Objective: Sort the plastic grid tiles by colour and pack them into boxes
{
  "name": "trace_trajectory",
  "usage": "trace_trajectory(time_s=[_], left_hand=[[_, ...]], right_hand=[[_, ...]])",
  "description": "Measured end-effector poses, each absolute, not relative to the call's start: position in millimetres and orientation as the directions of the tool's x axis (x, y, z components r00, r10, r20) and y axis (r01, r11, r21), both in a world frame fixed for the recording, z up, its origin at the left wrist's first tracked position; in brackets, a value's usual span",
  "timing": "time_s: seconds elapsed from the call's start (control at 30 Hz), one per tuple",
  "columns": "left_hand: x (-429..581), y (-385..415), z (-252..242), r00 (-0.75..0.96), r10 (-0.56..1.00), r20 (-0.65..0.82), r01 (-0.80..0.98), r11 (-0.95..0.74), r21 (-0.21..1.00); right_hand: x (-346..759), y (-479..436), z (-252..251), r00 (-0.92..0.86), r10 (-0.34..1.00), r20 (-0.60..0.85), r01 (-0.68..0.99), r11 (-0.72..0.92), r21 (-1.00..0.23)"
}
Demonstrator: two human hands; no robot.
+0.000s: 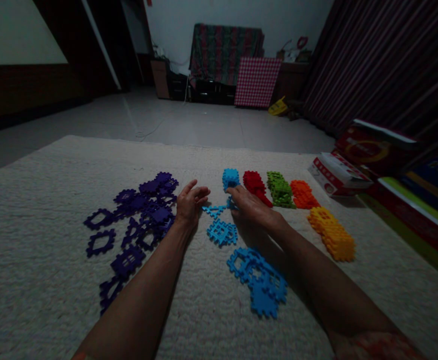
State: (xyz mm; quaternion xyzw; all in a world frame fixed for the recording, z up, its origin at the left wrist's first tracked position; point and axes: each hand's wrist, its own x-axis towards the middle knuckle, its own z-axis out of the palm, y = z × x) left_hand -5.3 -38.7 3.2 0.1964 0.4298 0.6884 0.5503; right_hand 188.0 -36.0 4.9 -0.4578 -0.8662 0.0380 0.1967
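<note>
Found four stacks (303,194) formed right of blue stack (230,176), purple pieces (161,214) loose leftward; saw left hand (188,204) empty, couldn't tell grip of right hand (251,204).

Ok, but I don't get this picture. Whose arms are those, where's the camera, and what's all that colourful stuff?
There's no robot here. The arms belong to a person, who wears the camera on their head, so we look forward and down with them.

On the pale blanket lie flat plastic pieces with bumpy edges. Purple pieces are scattered on the left. Blue pieces lie in groups around the middle. Farther right are red pieces, green pieces, orange pieces and yellow pieces.

The left hand is partly open, and I see nothing in it. The right hand is at some blue pieces, but it hides whether it's gripping one.
</note>
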Motion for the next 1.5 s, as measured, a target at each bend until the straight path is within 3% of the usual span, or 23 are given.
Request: trace_trajectory(time_s=[0.2, 0.6, 0.77, 0.97, 1.2, 1.43, 1.5], left_hand=[[-4.7, -38.4, 4.4, -0.312, 0.927, -0.209, -0.588, -0.016, 0.809], [-5.0, -39.0, 5.6, -0.305, 0.929, -0.21, -0.587, -0.009, 0.809], [-5.3, -39.2, 5.5, -0.305, 0.927, -0.218, -0.597, -0.008, 0.802], [-4.4, -39.7, 7.2, -0.309, 0.924, -0.225, -0.6, -0.005, 0.8], [-3.0, -41.2, 8.4, -0.312, 0.923, -0.223, -0.607, -0.013, 0.795], [-5.2, -39.1, 6.3, -0.311, 0.921, -0.235, -0.615, -0.006, 0.788], [-6.3, -38.0, 5.1, -0.312, 0.919, -0.243, -0.638, -0.013, 0.77]], right_hand=[[190.3, -23.7, 11.5, -0.545, 0.826, 0.142, 0.778, 0.562, -0.28], [191.7, -36.2, 17.4, -0.512, 0.858, 0.037, 0.82, 0.502, -0.276], [182.7, -37.7, 26.3, -0.471, 0.864, 0.177, 0.824, 0.502, -0.261], [170.8, -15.1, 21.8, -0.459, 0.779, 0.427, 0.818, 0.558, -0.138], [171.9, -9.1, 8.0, -0.444, 0.787, 0.429, 0.859, 0.509, -0.044], [170.6, -13.1, 13.5, -0.436, 0.76, 0.482, 0.843, 0.532, -0.076], [168.4, -16.1, 18.5, -0.476, 0.761, 0.441, 0.807, 0.577, -0.124]])
